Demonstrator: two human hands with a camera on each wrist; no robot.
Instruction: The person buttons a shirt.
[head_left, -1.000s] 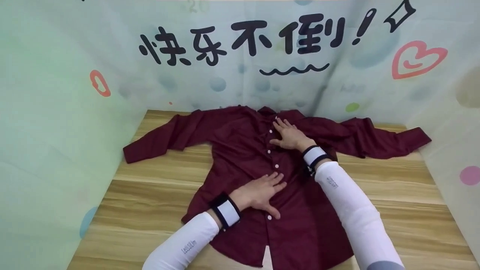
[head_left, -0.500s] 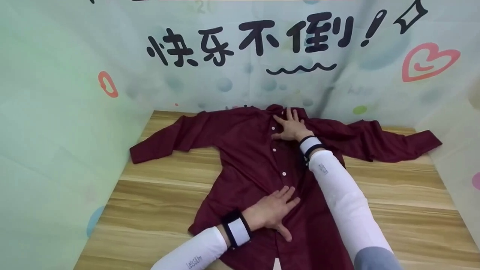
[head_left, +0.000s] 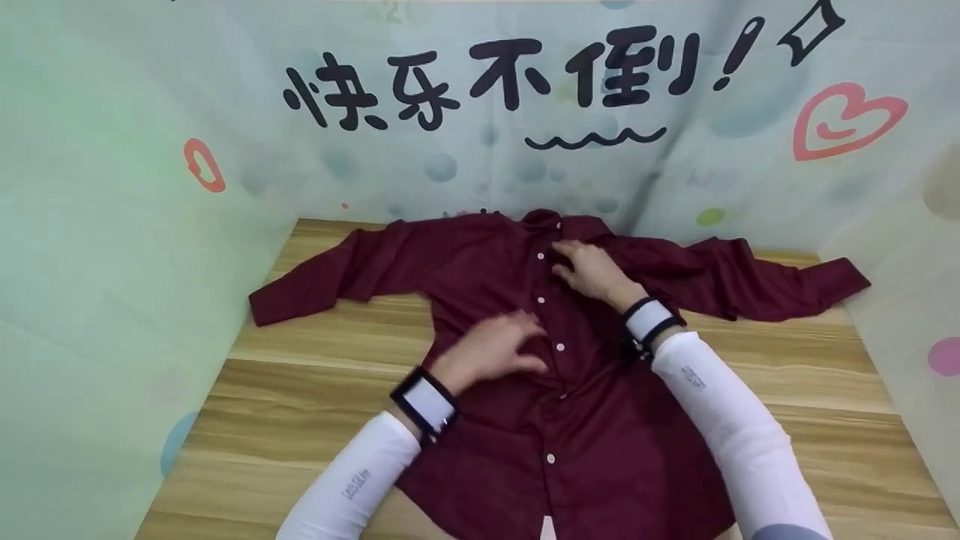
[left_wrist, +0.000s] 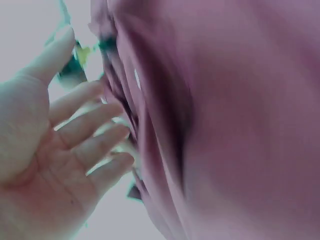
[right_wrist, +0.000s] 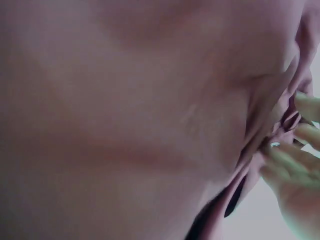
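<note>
A dark red button-up shirt (head_left: 630,442) lies front up, its sleeves spread to both sides and white buttons running down the middle. Over its left half, at mid-chest height, is my left hand (head_left: 491,349), slightly blurred. The left wrist view shows that hand's fingers (left_wrist: 95,132) loosely extended beside the cloth, holding nothing. My right hand (head_left: 596,274) is at the upper chest just right of the button placket, fingers slightly bent. In the right wrist view, its fingers (right_wrist: 290,162) are right at gathered cloth near a button.
The shirt lies on a wood-grain table (head_left: 300,420). A printed backdrop (head_left: 420,165) with dark lettering rises behind the collar, and pale cloth walls stand at the left (head_left: 90,300) and right (head_left: 900,300). Each forearm wears a white sleeve and a dark wrist strap.
My left hand has lifted from the lower front and moved up and left, uncovering the lower placket. The right hand has moved slightly down from the collar, its spread fingers now bent.
</note>
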